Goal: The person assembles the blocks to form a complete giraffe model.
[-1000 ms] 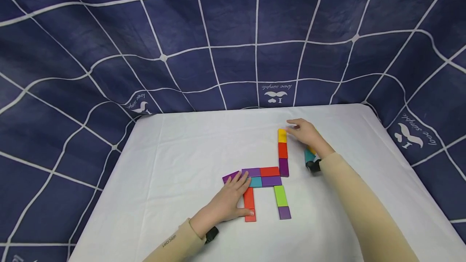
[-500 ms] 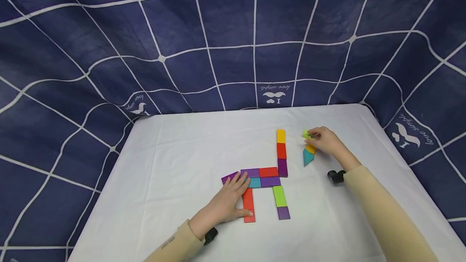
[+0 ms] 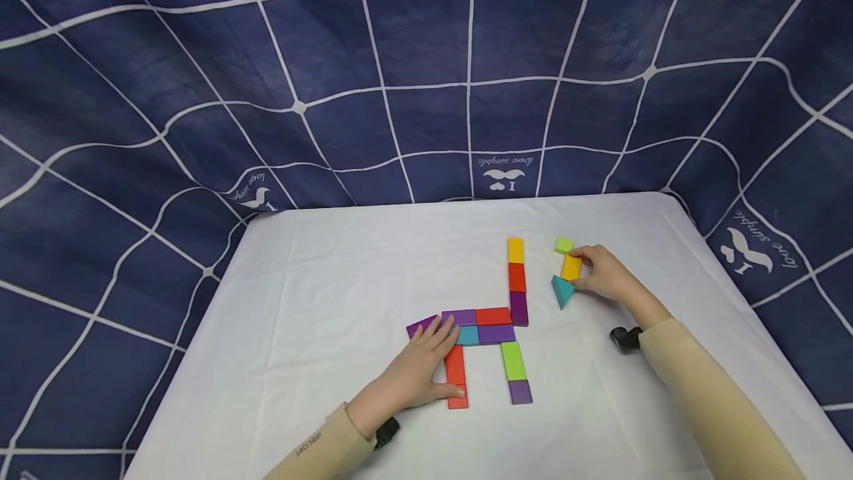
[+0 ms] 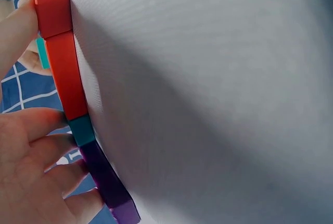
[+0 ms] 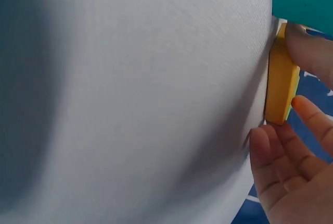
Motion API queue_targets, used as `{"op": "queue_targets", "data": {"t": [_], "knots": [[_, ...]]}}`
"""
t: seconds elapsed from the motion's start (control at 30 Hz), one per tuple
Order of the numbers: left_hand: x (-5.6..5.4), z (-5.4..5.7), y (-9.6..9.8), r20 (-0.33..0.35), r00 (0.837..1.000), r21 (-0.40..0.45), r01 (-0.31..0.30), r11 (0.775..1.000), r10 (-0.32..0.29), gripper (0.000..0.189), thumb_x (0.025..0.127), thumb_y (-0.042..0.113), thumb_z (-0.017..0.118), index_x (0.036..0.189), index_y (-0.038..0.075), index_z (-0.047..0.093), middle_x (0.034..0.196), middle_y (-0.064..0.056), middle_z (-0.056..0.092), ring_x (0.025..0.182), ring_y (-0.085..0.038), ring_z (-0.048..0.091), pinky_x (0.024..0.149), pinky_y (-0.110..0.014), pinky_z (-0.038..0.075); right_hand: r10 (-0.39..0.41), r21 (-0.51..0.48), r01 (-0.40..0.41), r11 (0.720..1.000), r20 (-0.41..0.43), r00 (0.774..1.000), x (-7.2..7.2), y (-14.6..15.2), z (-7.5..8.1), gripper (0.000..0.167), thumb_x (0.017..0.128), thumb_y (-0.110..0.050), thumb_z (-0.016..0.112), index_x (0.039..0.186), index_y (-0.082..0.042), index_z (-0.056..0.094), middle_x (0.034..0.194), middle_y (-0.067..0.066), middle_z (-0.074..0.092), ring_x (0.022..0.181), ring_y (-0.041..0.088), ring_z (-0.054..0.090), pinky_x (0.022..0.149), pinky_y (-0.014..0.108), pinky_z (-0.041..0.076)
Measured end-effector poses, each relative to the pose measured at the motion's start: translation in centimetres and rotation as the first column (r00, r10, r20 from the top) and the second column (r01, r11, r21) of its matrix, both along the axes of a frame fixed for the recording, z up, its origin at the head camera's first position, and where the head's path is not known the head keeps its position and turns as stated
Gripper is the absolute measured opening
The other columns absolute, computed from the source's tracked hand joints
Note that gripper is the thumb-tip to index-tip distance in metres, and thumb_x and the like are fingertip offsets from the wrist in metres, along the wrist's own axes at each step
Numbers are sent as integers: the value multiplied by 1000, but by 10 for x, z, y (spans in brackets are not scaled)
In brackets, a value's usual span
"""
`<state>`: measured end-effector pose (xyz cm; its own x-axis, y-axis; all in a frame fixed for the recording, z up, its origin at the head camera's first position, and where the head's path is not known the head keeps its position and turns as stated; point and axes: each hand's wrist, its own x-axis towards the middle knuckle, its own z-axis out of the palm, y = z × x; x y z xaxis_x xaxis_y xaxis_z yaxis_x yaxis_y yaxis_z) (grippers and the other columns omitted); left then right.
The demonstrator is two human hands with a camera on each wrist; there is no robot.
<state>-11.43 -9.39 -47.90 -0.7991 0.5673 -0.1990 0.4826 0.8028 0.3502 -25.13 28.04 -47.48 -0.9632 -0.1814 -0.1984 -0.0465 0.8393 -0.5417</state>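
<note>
Spread fingers of my left hand point(image 3: 415, 369) rest along the left side of a flat figure of coloured wooden blocks. Its thumb touches the lower red block point(image 3: 457, 397), and its fingertips lie by the teal block point(image 3: 469, 335) and the tilted purple block point(image 3: 421, 326). On the right, my right hand point(image 3: 603, 274) pinches a yellow block point(image 3: 571, 267) lengthwise between thumb and fingers, low on the cloth. A lime green block point(image 3: 563, 245) sits just beyond it, and a teal triangle block point(image 3: 563, 290) lies close by the thumb.
From the figure's right end a column rises with a yellow block point(image 3: 516, 250) on top, then red point(image 3: 517, 278) and dark purple point(image 3: 518, 309). A lime block point(image 3: 514, 360) and purple block point(image 3: 520, 392) form a right leg. White cloth point(image 3: 320, 302) covers the table; blue curtains surround it.
My right hand has moved from beside the column's top, rightward and nearer, to the loose yellow block. The teal triangle has turned slightly. My left hand has stayed put.
</note>
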Motion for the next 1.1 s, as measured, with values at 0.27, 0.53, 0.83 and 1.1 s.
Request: {"op": "queue_targets", "data": {"t": [0.27, 0.53, 0.83, 1.1], "knots": [[2, 2, 1, 11, 1000, -5, 11, 1000, -11, 95, 83, 56, 71, 155, 7, 30, 165, -9, 20, 153, -31, 15, 121, -52, 23, 15, -94, -4, 996, 121, 992, -14, 9, 29, 76, 84, -39, 76, 141, 1, 46, 129, 27, 52, 115, 39, 51, 98, 55, 47], [1, 2, -1, 2, 1000, -13, -1, 1000, 1, 96, 82, 56, 72, 155, 8, 31, 165, -8, 21, 153, -31, 16, 121, -51, 23, -31, -136, 48, 990, 123, 992, -58, -23, 39, 76, 88, -41, 72, 145, -3, 41, 144, 23, 43, 122, 40, 46, 106, 56, 42], [3, -1, -1, -4, 1000, -16, 8, 1000, -8, 96, 82, 56, 72, 155, 8, 31, 165, -8, 21, 153, -31, 16, 121, -51, 23, -89, -18, 91, 996, 72, 993, -75, -59, 21, 67, 91, -27, 67, 143, 7, 41, 138, 30, 47, 118, 41, 46, 111, 56, 39], [1, -1, -3, -8, 1000, -21, 6, 1000, -7, 97, 82, 57, 71, 155, 8, 31, 165, -8, 21, 153, -31, 15, 121, -51, 23, -48, 98, 43, 994, 40, 998, -75, -69, 25, 54, 95, -21, 62, 138, 9, 49, 136, 31, 47, 119, 42, 47, 112, 56, 38]]}}
